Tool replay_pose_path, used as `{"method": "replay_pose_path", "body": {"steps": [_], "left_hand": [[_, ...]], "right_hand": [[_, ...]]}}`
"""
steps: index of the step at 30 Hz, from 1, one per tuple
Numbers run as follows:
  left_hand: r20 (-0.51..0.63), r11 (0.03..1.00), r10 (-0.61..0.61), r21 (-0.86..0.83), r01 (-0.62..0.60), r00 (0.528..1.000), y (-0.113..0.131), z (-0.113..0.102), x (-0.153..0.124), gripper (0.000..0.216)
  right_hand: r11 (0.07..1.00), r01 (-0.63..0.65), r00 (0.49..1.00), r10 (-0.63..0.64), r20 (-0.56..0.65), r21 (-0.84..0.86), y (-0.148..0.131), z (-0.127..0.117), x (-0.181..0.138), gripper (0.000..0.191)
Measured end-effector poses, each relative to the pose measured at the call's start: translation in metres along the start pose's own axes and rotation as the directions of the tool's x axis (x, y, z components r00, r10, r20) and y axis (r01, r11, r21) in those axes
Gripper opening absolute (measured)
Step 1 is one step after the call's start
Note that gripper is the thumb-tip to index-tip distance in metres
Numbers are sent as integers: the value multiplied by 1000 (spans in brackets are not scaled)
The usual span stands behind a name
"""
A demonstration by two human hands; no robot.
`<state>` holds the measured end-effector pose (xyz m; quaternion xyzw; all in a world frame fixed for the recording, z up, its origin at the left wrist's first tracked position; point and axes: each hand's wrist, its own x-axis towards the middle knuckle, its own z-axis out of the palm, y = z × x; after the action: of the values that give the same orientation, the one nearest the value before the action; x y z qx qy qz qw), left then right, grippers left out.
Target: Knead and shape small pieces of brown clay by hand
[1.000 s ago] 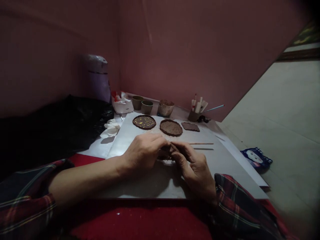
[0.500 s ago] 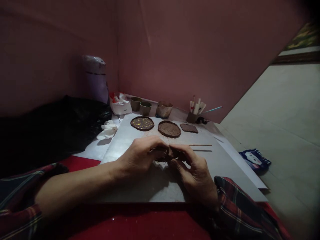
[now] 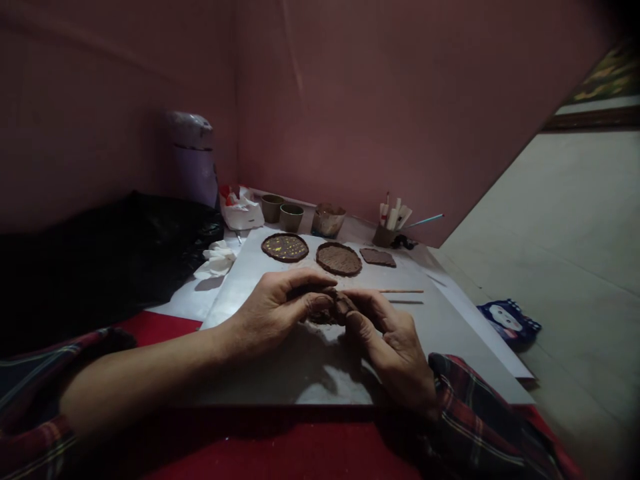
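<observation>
My left hand (image 3: pixel 280 307) and my right hand (image 3: pixel 385 333) meet over the grey board (image 3: pixel 450 333), fingers curled and pinching a small brown clay lump (image 3: pixel 334 308) between them. Most of the lump is hidden by my fingers. Beyond the hands lie a round clay disc with yellow specks (image 3: pixel 285 247), a round scored clay disc (image 3: pixel 339 259) and a small rectangular clay slab (image 3: pixel 378 257). A thin wooden stick (image 3: pixel 401 291) lies on the board just right of my hands.
At the back stand two small cups (image 3: pixel 281 212), a clay-smeared bowl (image 3: pixel 327 220) and a tool holder (image 3: pixel 390 223). A crumpled tissue (image 3: pixel 216 259), a black bag (image 3: pixel 110 253), a lilac container (image 3: pixel 191 160) and a blue pouch (image 3: pixel 509 321) lie around.
Both hands keep working the clay lump in place; the fingers have shifted their pinch slightly and the view has tilted a little.
</observation>
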<state>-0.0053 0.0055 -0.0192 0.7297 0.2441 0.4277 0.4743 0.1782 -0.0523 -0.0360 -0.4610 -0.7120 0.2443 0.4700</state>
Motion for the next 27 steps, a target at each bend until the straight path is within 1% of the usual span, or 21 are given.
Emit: {"method": "replay_pose_path", "body": {"steps": [2, 5, 7, 9, 11, 13, 14, 16, 18, 20, 21, 23, 25, 27], "left_hand": [[-54, 999, 36, 36, -34, 998, 0, -1, 0, 18], [-170, 997, 45, 68, -33, 984, -1, -3, 2, 20], [-192, 996, 46, 79, -31, 980, -1, -4, 4, 25], [-168, 991, 92, 108, -74, 981, -2, -5, 4, 27], [-140, 981, 172, 118, -156, 975, -3, -4, 3, 33], [-100, 965, 244, 118, -232, 965, -4, -2, 0, 42], [-74, 957, 269, 131, -258, 960, -3, 0, -1, 43], [15, 927, 315, 209, -311, 949, -3, 2, -1, 32], [135, 876, 364, 288, -388, 922, -2, 3, -1, 17], [214, 834, 391, 329, -443, 895, -3, 3, 1, 13], [221, 829, 391, 337, -446, 893, -3, 2, 2, 14], [191, 848, 368, 333, -413, 910, -3, 1, 3, 18], [192, 873, 336, 305, -382, 922, -2, 0, 3, 23], [208, 893, 289, 293, -342, 934, -2, 0, 1, 34]], "right_hand": [[1000, -19, 1000, 19, -11, -6, -1, 0, 1, 21], [998, -51, 998, 50, -49, -31, 0, 0, 1, 19], [997, -68, 997, 67, -50, -20, 2, 1, 1, 18], [998, -66, 998, 66, -26, -24, 4, 1, 0, 21], [997, -51, 999, 51, -3, -52, 5, 2, -1, 25], [997, -33, 999, 33, 3, -62, 6, 3, -1, 29], [998, -23, 1000, 23, 0, -59, 6, 3, -1, 30], [999, -8, 1000, 8, -9, -41, 6, 4, -1, 32], [1000, 0, 1000, 0, -15, -10, 6, 4, 0, 32], [999, -5, 1000, 5, -13, 32, 7, 3, 1, 33], [998, -9, 1000, 9, -9, 54, 6, 3, 2, 33], [994, -16, 1000, 15, 9, 110, 5, 3, 2, 31], [985, -19, 1000, 15, 23, 170, 4, 3, 2, 29], [977, -25, 999, 18, 36, 211, 2, 3, 2, 26]]}}
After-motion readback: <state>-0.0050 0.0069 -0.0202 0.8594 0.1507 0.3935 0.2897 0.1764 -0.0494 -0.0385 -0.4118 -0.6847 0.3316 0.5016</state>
